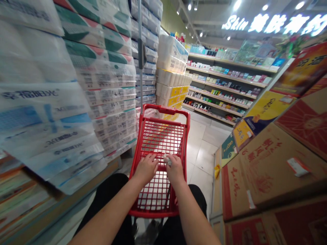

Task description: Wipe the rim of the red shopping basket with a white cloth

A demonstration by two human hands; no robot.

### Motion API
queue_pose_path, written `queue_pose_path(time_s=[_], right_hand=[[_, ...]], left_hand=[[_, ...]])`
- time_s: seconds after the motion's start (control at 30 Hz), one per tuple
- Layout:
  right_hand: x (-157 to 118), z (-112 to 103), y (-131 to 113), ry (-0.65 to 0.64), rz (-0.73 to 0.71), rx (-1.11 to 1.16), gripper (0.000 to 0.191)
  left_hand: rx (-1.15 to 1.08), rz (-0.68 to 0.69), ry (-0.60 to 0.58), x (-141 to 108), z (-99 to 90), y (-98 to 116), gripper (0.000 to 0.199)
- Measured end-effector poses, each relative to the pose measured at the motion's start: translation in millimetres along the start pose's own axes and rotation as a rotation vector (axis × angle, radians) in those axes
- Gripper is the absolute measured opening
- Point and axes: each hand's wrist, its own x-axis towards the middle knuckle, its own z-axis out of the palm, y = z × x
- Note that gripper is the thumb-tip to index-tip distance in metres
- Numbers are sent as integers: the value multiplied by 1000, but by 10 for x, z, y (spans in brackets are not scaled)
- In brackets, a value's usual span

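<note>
A red plastic shopping cart point(140, 143) with grid walls stands directly in front of me, between my knees. My left hand point(147, 169) is curled over a red bar across its middle, with the fingertips partly hidden. Close beside it, my right hand point(175, 169) rests at the same bar. A small crumpled white piece, like tissue point(167, 159), is pinched between its thumb and fingers. Through the grid I see pale floor tiles and no goods. The cart's raised handle point(167, 110) is at the far end, untouched.
Tall stacks of wrapped paper packs point(114, 71) line the left side on a low platform. Cardboard cartons point(270, 170) stand close on the right. A tiled aisle point(201, 149) runs between them toward shelves point(224, 81) of small boxes and bottles. A metal pole point(140, 30) rises at left.
</note>
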Motion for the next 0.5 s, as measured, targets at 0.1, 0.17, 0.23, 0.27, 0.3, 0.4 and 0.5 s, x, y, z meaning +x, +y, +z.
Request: queue_pose_path(time_s=[0.1, 0.17, 0.23, 0.27, 0.3, 0.4, 0.5], right_hand=[[3, 1, 24, 88, 61, -49, 35], [-5, 16, 28, 31, 12, -30, 41], [-8, 39, 29, -33, -42, 10, 45], [0, 50, 32, -42, -50, 18, 45], [16, 61, 37, -32, -45, 12, 44], [106, 90, 65, 23, -14, -58, 36], [198, 132, 86, 12, -16, -116, 32]], left_hand=[[10, 8, 13, 0, 7, -1, 26], [12, 8, 10, 1, 6, -2, 25], [15, 9, 1, 6, 4, -3, 25], [18, 10, -5, 11, 5, -3, 24], [21, 11, -12, 21, 8, -4, 24], [31, 3, -26, 81, 36, -18, 23], [27, -4, -40, 181, 88, -67, 24]])
